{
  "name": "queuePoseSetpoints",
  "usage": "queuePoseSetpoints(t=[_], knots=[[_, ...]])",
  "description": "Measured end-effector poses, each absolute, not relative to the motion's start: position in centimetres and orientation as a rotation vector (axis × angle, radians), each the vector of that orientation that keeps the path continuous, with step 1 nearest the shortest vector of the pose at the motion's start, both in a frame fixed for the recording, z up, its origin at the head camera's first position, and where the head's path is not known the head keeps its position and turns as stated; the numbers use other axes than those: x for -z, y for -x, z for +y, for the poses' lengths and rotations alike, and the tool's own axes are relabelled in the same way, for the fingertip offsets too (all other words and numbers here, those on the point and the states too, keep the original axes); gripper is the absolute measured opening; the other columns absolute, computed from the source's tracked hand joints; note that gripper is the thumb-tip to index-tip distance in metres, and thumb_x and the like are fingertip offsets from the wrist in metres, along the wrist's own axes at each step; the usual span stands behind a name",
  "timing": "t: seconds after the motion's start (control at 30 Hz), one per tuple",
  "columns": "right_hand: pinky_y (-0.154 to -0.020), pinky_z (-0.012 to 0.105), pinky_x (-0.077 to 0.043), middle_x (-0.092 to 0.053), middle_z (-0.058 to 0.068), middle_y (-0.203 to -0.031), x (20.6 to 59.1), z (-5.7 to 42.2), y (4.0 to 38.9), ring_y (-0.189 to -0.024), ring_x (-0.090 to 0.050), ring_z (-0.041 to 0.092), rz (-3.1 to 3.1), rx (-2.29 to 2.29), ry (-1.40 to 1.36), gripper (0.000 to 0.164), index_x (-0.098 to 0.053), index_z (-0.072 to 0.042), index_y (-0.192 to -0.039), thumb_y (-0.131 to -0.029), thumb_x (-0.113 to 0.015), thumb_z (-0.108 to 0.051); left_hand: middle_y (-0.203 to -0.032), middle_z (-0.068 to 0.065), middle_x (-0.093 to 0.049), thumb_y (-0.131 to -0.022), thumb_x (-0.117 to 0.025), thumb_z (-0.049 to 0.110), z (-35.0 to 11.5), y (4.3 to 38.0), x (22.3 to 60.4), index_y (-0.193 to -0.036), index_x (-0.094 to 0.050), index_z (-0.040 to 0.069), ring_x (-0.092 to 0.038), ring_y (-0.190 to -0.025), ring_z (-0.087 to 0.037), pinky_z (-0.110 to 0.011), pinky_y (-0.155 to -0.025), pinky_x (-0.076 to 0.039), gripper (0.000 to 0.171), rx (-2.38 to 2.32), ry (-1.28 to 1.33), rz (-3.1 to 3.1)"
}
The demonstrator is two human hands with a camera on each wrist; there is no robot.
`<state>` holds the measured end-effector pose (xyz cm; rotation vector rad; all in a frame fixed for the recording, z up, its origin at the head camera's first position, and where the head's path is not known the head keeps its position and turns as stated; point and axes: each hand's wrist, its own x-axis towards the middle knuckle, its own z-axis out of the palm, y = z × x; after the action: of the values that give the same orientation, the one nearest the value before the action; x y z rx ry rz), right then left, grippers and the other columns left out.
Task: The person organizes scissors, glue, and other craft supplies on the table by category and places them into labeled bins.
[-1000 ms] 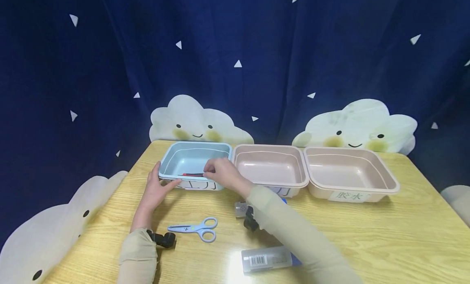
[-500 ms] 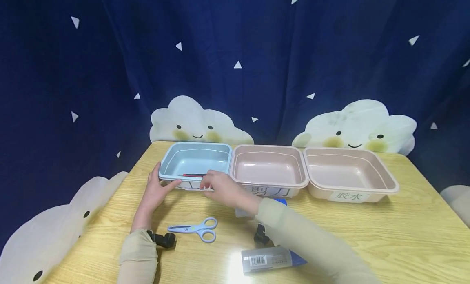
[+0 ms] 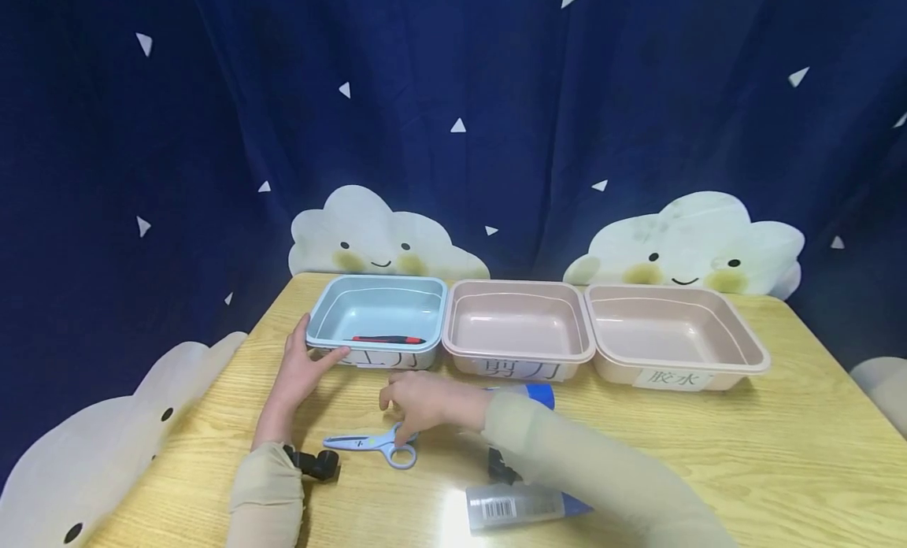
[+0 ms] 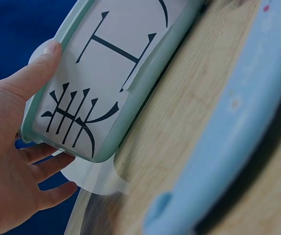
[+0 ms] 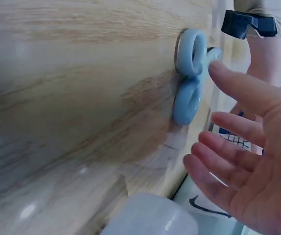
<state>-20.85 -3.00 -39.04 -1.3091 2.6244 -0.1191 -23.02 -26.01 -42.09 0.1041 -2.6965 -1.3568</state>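
Observation:
My left hand point(image 3: 301, 371) holds the front left corner of the light blue bin point(image 3: 383, 283), thumb on its front rim and fingers around its side. A red-and-black utility knife point(image 3: 388, 339) lies in that bin along the front wall. My right hand point(image 3: 425, 402) hovers over the handles of the light blue scissors point(image 3: 361, 442), its fingers relaxed and apart with nothing between them. In the right wrist view the thumb tip overlaps the edge of the scissor handles point(image 5: 187, 101). The blades point left on the table.
Two pink bins, one in the middle point(image 3: 520, 351) and one at the right point(image 3: 680, 359), stand beside the blue one, with paper labels on their fronts. A clear glue bottle with a blue cap point(image 3: 517, 507) lies near the front; another blue-capped bottle point(image 3: 540, 395) is partly behind my right arm.
My right hand has left the utility knife in the blue bin and moved down toward me, over the scissor handles. The left hand has stayed at the bin's corner.

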Motion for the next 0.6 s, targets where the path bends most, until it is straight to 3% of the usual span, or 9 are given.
queuePoseSetpoints(t=[0.13,0.33,0.6], knots=[[-0.065,0.016,-0.042,-0.053,-0.008,-0.091,39.34,-3.45,20.74,-0.077,-0.051,0.004,2.586,0.044,1.335,0.048,-0.064,-0.023,-0.102,-0.062,-0.081,-0.042,-0.146,-0.024,-0.011,-0.077,-0.068,0.046,-25.92,22.95,42.0,-0.147,0.003,0.011,-0.02,-0.132,-0.038,-0.052,-0.108,-0.018,0.106,1.359,-0.105,-2.697],[-0.059,0.016,-0.037,-0.049,-0.01,-0.083,39.61,-3.65,20.56,-0.071,-0.045,0.004,2.579,-0.029,1.366,0.031,-0.067,-0.026,-0.092,-0.064,-0.08,-0.027,-0.146,-0.024,-0.012,-0.077,-0.068,0.046,-25.75,23.0,42.04,-0.147,0.004,0.011,-0.022,-0.132,-0.038,-0.052,-0.108,-0.019,0.106,1.364,-0.092,-2.691],[-0.059,0.014,-0.037,-0.05,-0.012,-0.078,39.41,-3.69,20.84,-0.07,-0.046,0.004,2.602,-0.027,1.43,0.026,-0.069,-0.025,-0.087,-0.063,-0.079,-0.019,-0.146,-0.024,-0.011,-0.077,-0.068,0.045,-25.99,23.04,42.26,-0.147,0.003,0.011,-0.021,-0.132,-0.038,-0.052,-0.108,-0.019,0.105,1.347,-0.093,-2.691]])
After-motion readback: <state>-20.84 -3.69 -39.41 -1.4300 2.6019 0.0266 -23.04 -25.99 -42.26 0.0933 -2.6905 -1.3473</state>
